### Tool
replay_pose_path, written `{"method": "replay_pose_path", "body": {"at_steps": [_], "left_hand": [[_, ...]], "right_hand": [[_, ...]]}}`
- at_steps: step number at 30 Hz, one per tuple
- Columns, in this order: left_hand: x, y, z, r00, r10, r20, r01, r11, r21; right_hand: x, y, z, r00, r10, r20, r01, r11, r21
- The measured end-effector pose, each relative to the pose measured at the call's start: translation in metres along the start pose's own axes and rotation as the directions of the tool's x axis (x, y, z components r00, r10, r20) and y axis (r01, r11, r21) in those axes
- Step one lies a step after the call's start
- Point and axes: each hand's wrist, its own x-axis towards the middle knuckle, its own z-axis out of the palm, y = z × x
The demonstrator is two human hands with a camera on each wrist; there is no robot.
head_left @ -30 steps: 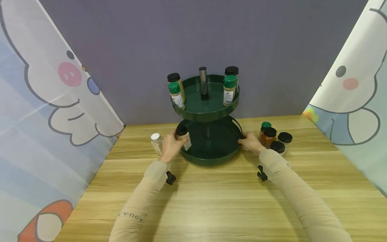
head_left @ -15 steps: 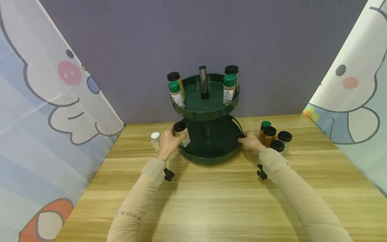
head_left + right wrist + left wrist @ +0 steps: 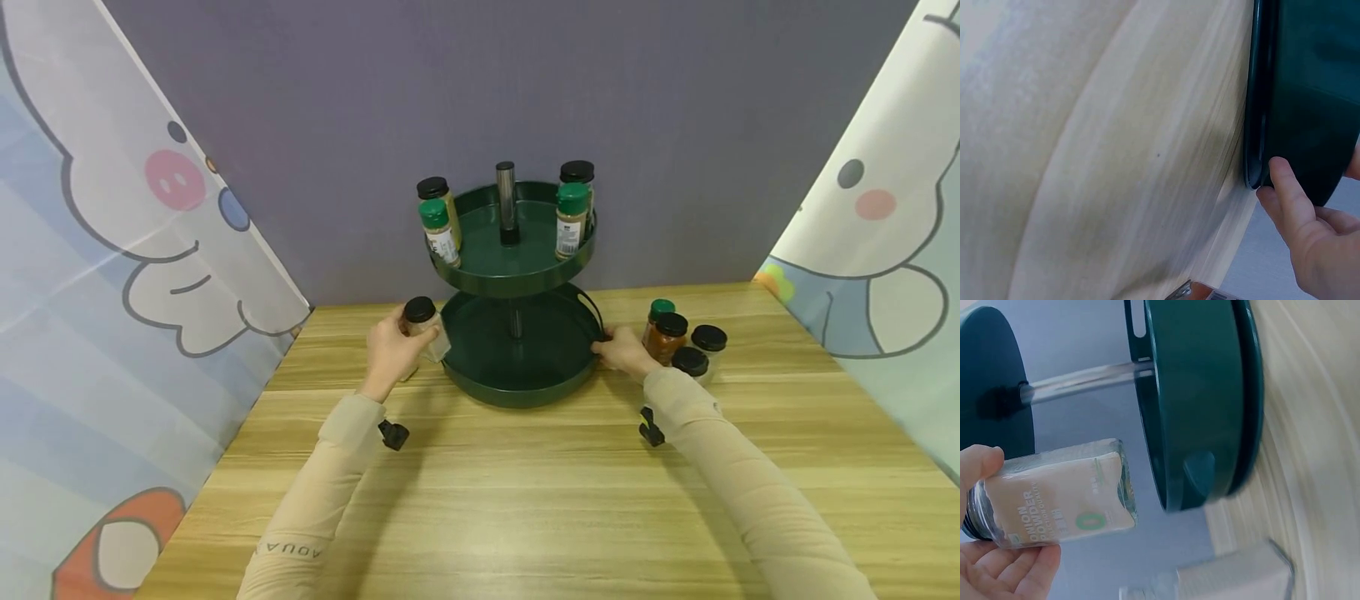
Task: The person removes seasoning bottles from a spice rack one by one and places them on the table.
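My left hand (image 3: 388, 354) grips a clear jar of onion powder (image 3: 1063, 503) by its black-capped end, between thumb and fingers. The jar tilts in the air just left of the lower tray of a green two-tier rack (image 3: 517, 398). My right hand (image 3: 621, 350) holds that lower tray at its right rim, beside the looped handle. In the right wrist view, fingers (image 3: 1291, 194) lie against the tray's outer wall. A second, pale jar (image 3: 1235, 575) stands on the table below the held one; my left hand mostly hides it in the head view.
On the upper tray stand green-capped bottles (image 3: 572, 225) and black-capped jars (image 3: 433, 190), at left and right. Several more jars (image 3: 670, 337) cluster on the table to the right, close to my right hand. A grey wall (image 3: 375, 125) rises behind the wooden table (image 3: 525, 500).
My left hand has carried the onion powder jar leftward, from over the lower tray's left edge to outside it, now covering the white-capped jar. The right hand has stayed at the rim.
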Motion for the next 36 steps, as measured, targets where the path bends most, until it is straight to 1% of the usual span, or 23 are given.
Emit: {"method": "replay_pose_path", "body": {"at_steps": [6,9,14,21,25,36], "left_hand": [[-0.009,-0.012,-0.013,0.998,-0.053,0.022,0.053,0.999,0.013],[-0.015,-0.019,-0.017,0.998,-0.052,0.031,0.051,0.998,0.023],[-0.024,-0.029,-0.020,0.997,-0.063,0.048,0.060,0.996,0.062],[-0.033,-0.043,-0.023,0.997,-0.067,0.038,0.063,0.995,0.078],[-0.036,-0.051,-0.025,0.995,-0.090,0.034,0.087,0.993,0.082],[-0.043,-0.069,-0.029,0.993,-0.114,0.018,0.112,0.991,0.079]], "right_hand": [[-0.001,-0.001,0.002,1.000,0.005,0.002,-0.005,1.000,0.003],[-0.002,-0.001,0.001,1.000,0.013,0.001,-0.013,1.000,0.012],[-0.002,0.000,0.001,1.000,0.013,0.006,-0.013,1.000,0.016],[-0.002,-0.002,0.001,1.000,0.014,0.018,-0.014,1.000,0.019],[-0.003,-0.001,-0.001,1.000,0.014,0.017,-0.014,1.000,0.013],[-0.004,-0.002,0.001,1.000,0.012,0.006,-0.012,1.000,0.010]]}}
